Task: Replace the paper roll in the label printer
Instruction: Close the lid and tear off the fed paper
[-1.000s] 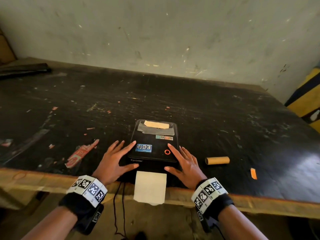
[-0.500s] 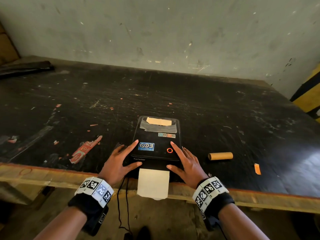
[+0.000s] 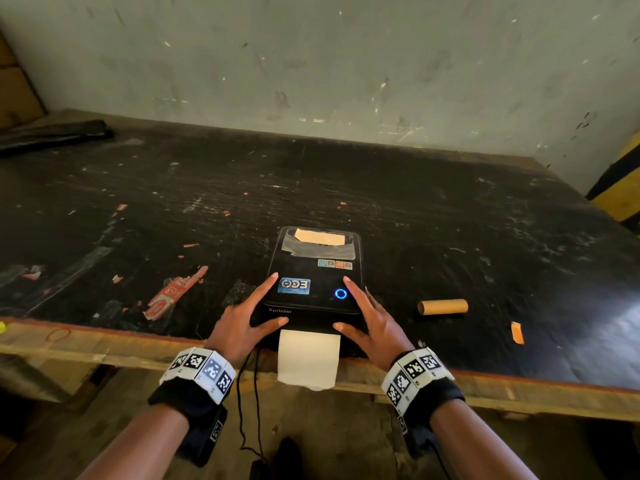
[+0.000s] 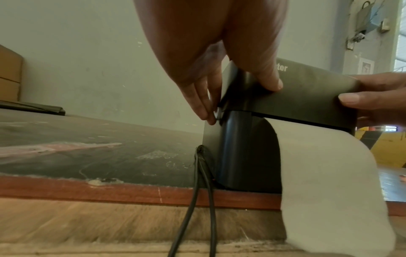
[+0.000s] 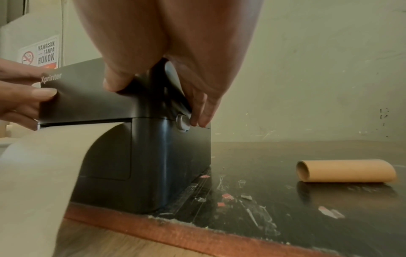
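The black label printer [image 3: 311, 268] sits at the table's front edge with its lid down. A white paper strip [image 3: 308, 362] hangs from its front slot over the edge. A ring light [image 3: 340, 294] on the lid glows blue. My left hand [image 3: 249, 317] straddles the left front corner, index on the lid and thumb on the front. In the left wrist view its fingers [image 4: 204, 107] reach down the printer's side. My right hand [image 3: 372, 320] mirrors it, with fingertips [image 5: 201, 120] beside a round side button [image 5: 182, 121]. An empty cardboard core [image 3: 443, 306] lies to the right.
Two black cables [image 4: 197, 191] drop from the printer's left side over the wooden table edge [image 3: 104, 351]. Scraps of red and orange label [image 3: 173, 292] litter the black tabletop. A dark flat object [image 3: 52, 133] lies at the far left by the wall.
The ring light on the lid has turned from red to blue. Both hands stay on the printer's front corners, and the paper strip still hangs out.
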A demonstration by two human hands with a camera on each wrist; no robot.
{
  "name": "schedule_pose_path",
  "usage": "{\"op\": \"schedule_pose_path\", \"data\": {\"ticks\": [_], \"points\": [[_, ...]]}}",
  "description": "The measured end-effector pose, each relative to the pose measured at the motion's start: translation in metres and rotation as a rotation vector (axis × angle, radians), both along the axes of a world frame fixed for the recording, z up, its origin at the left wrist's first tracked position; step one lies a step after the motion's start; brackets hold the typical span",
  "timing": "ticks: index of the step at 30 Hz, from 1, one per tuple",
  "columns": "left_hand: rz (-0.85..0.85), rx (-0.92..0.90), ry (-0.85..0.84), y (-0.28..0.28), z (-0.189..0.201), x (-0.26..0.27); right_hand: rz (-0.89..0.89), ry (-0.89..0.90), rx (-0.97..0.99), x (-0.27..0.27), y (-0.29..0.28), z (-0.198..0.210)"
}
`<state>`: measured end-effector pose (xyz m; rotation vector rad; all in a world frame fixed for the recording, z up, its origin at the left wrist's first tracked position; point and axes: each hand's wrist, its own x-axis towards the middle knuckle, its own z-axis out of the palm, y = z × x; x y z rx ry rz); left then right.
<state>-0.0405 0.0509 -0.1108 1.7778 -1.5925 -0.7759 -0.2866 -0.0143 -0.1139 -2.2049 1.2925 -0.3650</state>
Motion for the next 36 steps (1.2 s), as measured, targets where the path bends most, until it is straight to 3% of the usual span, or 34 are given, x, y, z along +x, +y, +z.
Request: {"op": "schedule_pose_path", "data": {"ticks": [36], "points": [[0.043, -0.071, 0.041, 0.0001, -0.0043, -0.0048, -0.035, -0.059, 0.070, 0.0003, 0.0015, 0.0039]]}}
